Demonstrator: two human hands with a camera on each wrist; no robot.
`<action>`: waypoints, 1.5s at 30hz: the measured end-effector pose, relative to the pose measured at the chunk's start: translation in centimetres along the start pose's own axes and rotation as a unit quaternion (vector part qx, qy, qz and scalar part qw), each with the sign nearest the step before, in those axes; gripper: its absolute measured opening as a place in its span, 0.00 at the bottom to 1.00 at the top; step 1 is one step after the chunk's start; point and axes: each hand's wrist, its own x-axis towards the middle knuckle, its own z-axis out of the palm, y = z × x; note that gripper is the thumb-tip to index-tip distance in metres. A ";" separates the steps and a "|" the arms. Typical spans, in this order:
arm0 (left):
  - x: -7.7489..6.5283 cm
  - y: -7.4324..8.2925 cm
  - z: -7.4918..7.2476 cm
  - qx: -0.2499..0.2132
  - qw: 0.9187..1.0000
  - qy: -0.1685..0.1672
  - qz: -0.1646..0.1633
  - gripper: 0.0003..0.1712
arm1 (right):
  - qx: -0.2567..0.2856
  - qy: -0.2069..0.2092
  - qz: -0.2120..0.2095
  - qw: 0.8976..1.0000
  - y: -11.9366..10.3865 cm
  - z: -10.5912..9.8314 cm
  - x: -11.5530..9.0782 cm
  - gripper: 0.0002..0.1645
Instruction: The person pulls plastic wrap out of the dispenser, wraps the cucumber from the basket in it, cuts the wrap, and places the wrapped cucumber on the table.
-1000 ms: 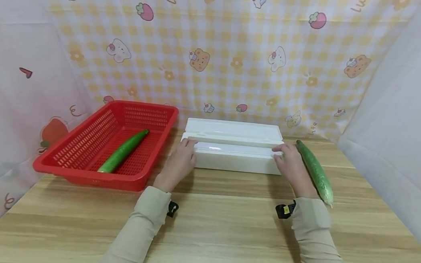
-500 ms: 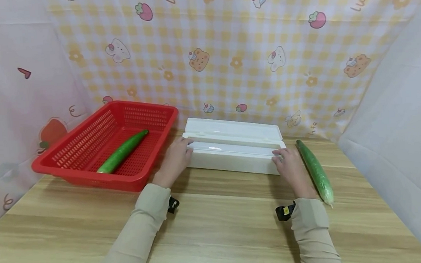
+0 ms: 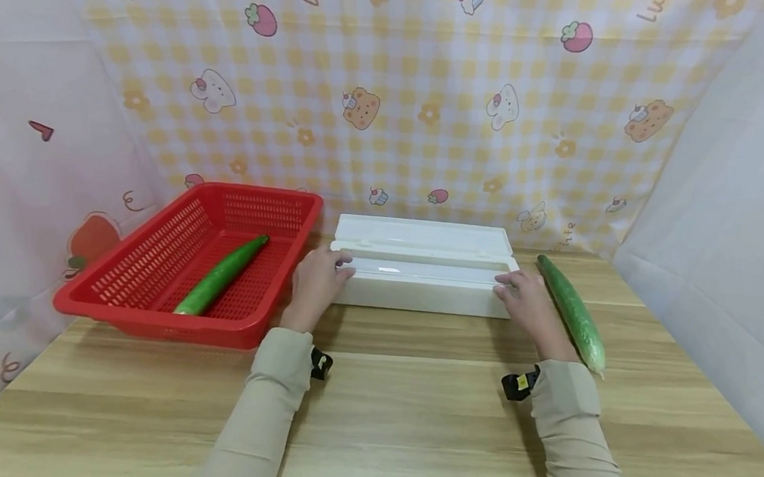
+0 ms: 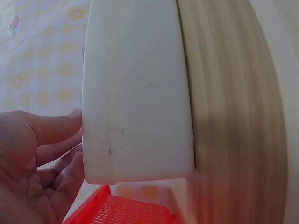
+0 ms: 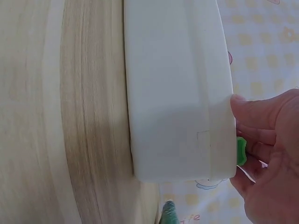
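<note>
A long white box point(image 3: 418, 294), which looks like a cling film dispenser, stands on the table with its lid point(image 3: 421, 234) raised at the back. My left hand point(image 3: 317, 282) rests at its left end. In the left wrist view, the thumb touches the upper edge and the other fingers bend loosely behind it. At the opposite end my right hand point(image 3: 527, 302) touches the top edge with its thumb and fingers. A small green piece point(image 5: 241, 150) shows between the right fingers and the box. The fingertips' exact contact is partly hidden.
Left of the box stands a red perforated basket point(image 3: 250, 333) with a cucumber point(image 3: 223, 276) lying in it. Another cucumber point(image 3: 572, 313), with a shiny surface, lies on the table point(image 3: 400, 420) beside my right forearm. A patterned cloth point(image 3: 427, 112) hangs behind.
My left hand has shifted left along the box, uncovering more of its left front. The right hand has barely moved, staying by the right end. Cucumbers and basket keep their places.
</note>
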 end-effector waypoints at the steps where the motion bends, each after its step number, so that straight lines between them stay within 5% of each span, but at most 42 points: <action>1: 0.0 0.0 0.0 -0.001 1.000 0.000 -0.004 0.15 | 0.000 0.001 0.001 1.000 0.0 0.0 0.0 0.20; 18: 0.7 0.4 0.6 0.022 0.998 0.005 -0.052 0.10 | 0.002 0.125 0.045 0.991 -0.7 1.7 0.9 0.14; 45: 0.7 0.3 0.3 0.012 0.999 0.026 -0.023 0.08 | -0.041 0.165 0.031 0.985 -1.1 1.9 1.0 0.15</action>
